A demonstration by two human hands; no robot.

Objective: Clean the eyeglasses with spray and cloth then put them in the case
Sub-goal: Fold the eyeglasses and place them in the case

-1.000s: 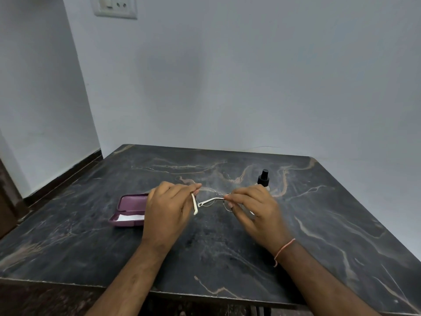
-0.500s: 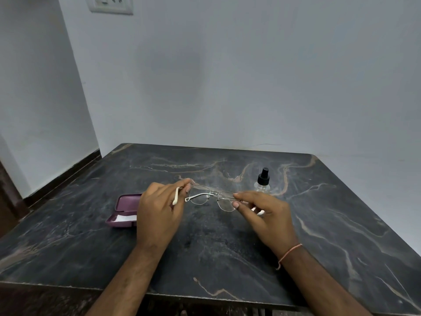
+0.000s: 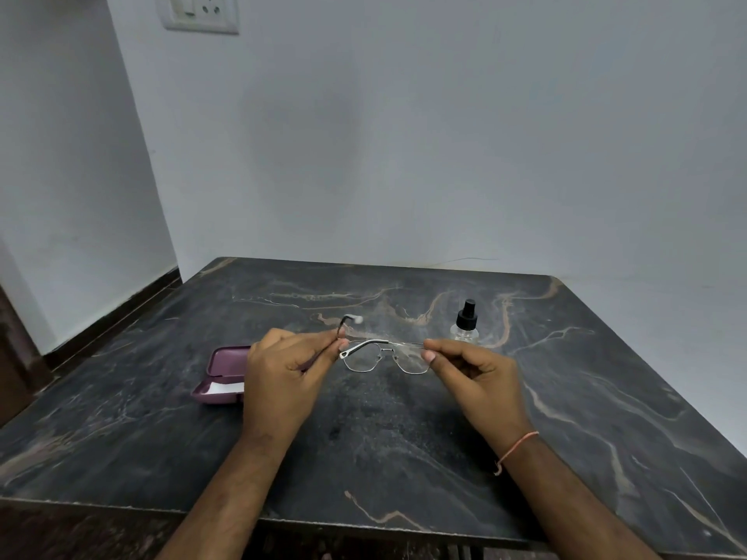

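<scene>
Here, both hands hold the eyeglasses [image 3: 384, 357] above the middle of the bench [image 3: 404, 438], lifted off its dark, veined stone top. The left hand [image 3: 283, 381] pinches the left end of the thin metal frame between thumb and fingertips, its other fingers curled in. One temple arm rises out of that grip toward the far edge, and its pale tip is blurred. The right hand [image 3: 477, 377] pinches the right end of the frame between thumb and forefinger, the remaining fingers loosely bent beneath. The lenses hang between the two hands, with the front of the frame facing the near edge. A thin orange thread [image 3: 517, 448] circles the right wrist.

The case [image 3: 222, 377], a plum-coloured hard shell, lies open on the bench toward the left edge, partly hidden behind the left hand. A white cloth [image 3: 226, 388] lies inside its nearer half. The spray bottle [image 3: 465, 325], clear with a black pump top, stands upright on the bench beyond the right hand, nearer the far edge and apart from the eyeglasses.

Behind the bench are plain pale walls, and a wall socket [image 3: 198, 12] is set high near the corner where they meet.
</scene>
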